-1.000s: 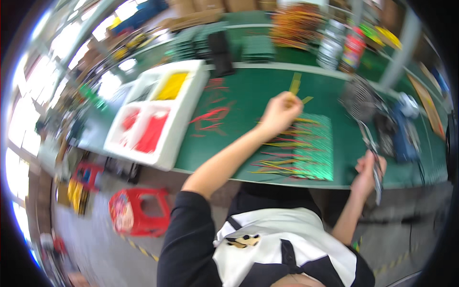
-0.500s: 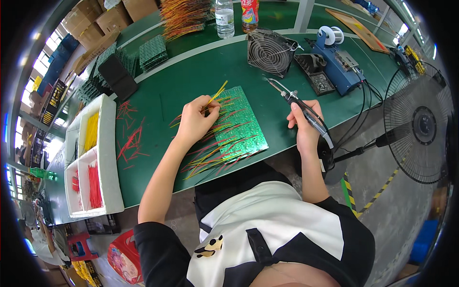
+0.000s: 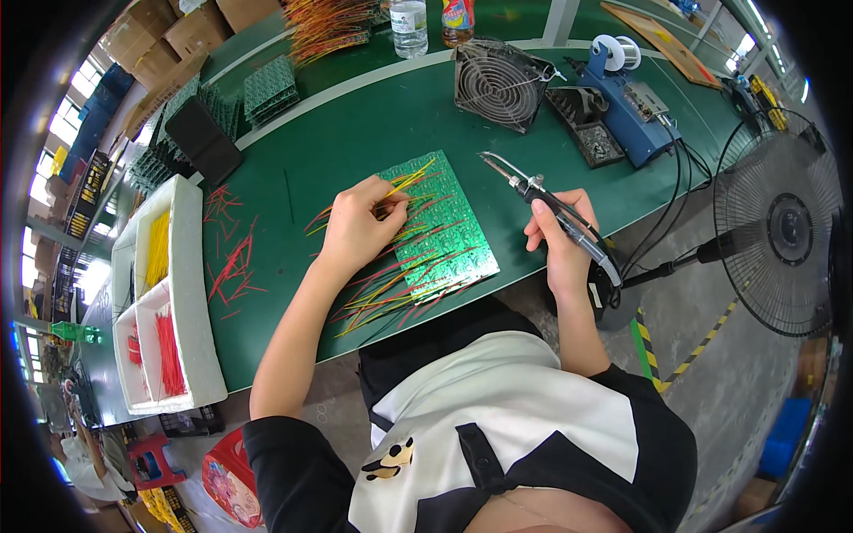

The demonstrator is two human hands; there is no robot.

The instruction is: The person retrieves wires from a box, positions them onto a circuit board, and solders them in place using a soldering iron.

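Observation:
A green circuit board panel (image 3: pixel 458 226) lies on the green bench, with red, yellow and black wires sticking out over its left side. My left hand (image 3: pixel 364 220) is over the panel's left edge, its fingers pinched on yellow wire (image 3: pixel 410 178). The fingertips are partly hidden by the hand itself. To the right of the panel, my right hand (image 3: pixel 566 233) is closed round a soldering iron (image 3: pixel 555 209) with a metal feed tube along it. The iron's tip points up and left, in the air, apart from the panel.
At the left stands a white foam box (image 3: pixel 191 293) with yellow and red wires. Loose red wires (image 3: pixel 235 266) lie beside it. A square fan (image 3: pixel 502 84), a blue soldering station (image 3: pixel 626 115) with a solder spool, and bottles (image 3: pixel 409 28) stand behind. A floor fan (image 3: pixel 786 226) is at right.
My left hand has brought the yellow wire lower, over the panel's upper left. The soldering iron has shifted slightly left and down. The whole view has moved a little.

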